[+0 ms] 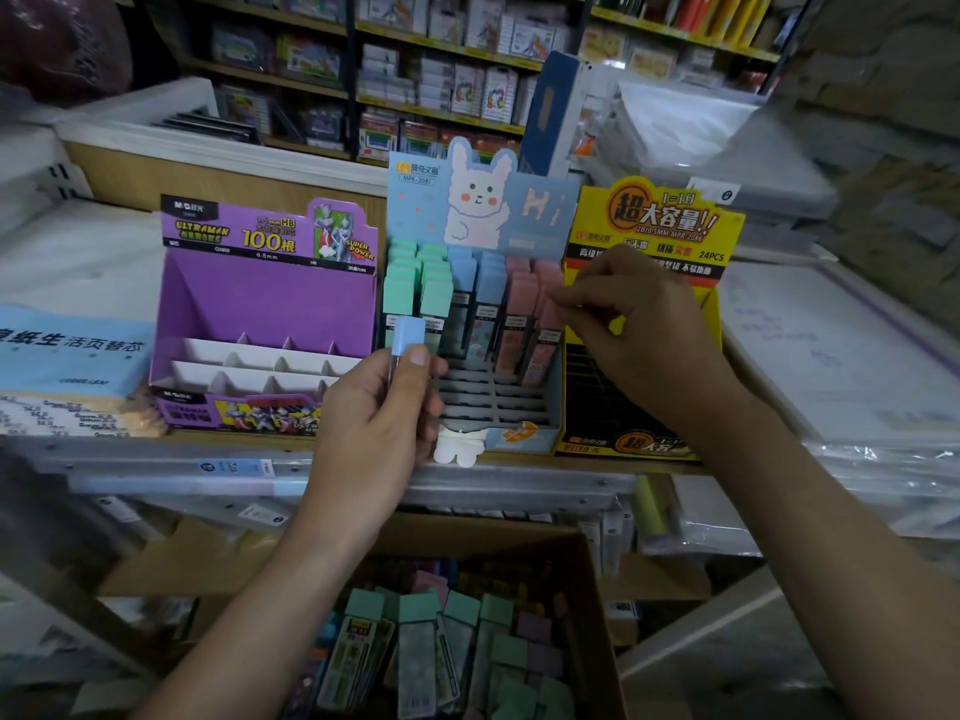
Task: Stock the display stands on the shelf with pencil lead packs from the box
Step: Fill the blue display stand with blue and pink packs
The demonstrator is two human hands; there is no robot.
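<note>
My left hand (376, 423) grips a blue-capped pencil lead pack (408, 337) upright in front of the blue bunny display stand (483, 210). That stand holds green, blue and pink packs in its back rows, and its front slots are bare. My right hand (631, 324) hovers at the stand's right side, fingers curled, fingertips touching the pink packs (535, 304). Whether it pinches one I cannot tell. A cardboard box (592, 615) below the shelf holds several green and pink packs (452, 641).
A purple display stand (265, 324) with white dividers sits left of the bunny stand. A yellow display stand (649, 236) sits on the right. Blue paper packs (67, 350) lie far left, wrapped white stacks (831, 345) far right. The metal shelf rail (208, 467) runs across the front.
</note>
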